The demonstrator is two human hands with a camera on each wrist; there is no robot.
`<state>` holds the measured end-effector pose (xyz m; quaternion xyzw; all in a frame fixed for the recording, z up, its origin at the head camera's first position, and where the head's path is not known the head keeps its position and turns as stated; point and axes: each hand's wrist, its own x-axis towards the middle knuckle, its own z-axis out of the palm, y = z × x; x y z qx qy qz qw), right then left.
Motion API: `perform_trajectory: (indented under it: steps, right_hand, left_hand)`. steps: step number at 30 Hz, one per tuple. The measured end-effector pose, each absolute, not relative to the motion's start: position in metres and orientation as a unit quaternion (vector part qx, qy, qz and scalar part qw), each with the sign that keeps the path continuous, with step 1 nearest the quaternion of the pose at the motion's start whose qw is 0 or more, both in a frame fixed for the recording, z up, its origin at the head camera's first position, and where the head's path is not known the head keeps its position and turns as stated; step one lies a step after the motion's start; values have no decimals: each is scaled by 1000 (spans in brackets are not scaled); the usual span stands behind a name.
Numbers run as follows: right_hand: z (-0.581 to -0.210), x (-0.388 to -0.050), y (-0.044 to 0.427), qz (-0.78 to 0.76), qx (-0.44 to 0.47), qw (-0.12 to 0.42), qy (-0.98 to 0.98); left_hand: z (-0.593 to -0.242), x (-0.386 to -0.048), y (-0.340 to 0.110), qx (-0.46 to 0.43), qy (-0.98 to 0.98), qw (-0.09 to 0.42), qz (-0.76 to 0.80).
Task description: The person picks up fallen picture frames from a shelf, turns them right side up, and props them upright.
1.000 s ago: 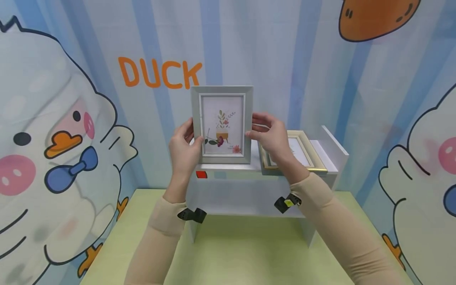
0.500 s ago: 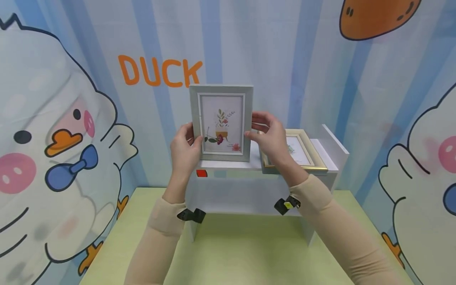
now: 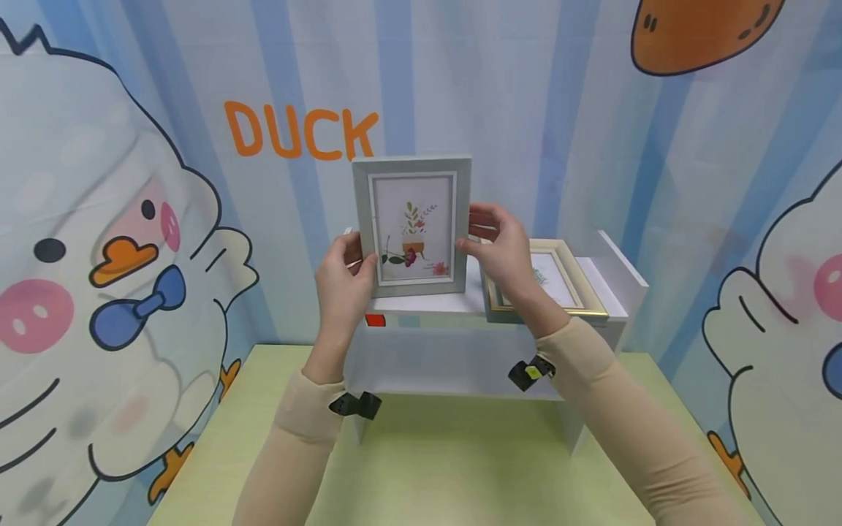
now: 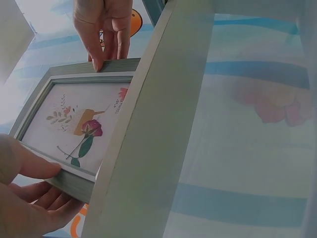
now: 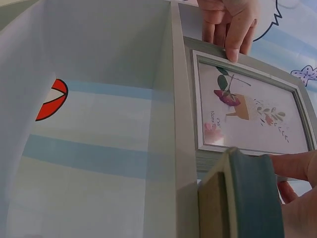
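Note:
A grey-green picture frame with a flower print stands upright on the top board of a white shelf. My left hand grips its left side, thumb on the front and fingers behind. On the opposite side my right hand pinches the edge between thumb and fingers. In the left wrist view both hands are on the grey frame; the right wrist view shows the same grip on the frame. Just right of it, a cream and gold frame lies face up, partly behind my right wrist.
The shelf has a raised side panel at its right end and a lower board. It stands on a yellow-green tabletop. Behind hangs a striped blue curtain with duck drawings and orange letters.
The grey frame has turned slightly, its lower left corner a little higher than before. Both hands keep their hold on it, and the head view has shifted slightly.

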<state>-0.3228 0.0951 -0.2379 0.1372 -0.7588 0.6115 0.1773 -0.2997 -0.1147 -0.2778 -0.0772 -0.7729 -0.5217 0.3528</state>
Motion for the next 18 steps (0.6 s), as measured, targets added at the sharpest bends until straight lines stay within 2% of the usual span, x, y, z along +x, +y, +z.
perform_trajectory:
  steps: [7,18]
  right_hand:
    - [-236,-324,95,597,135,180,-770]
    - [-233,-323,99,598,160,230,-751]
  left_hand:
    - [-281,-295,-114,-84,-759,377,-524]
    - [-291,-287,-105,-101,-706,440,-545]
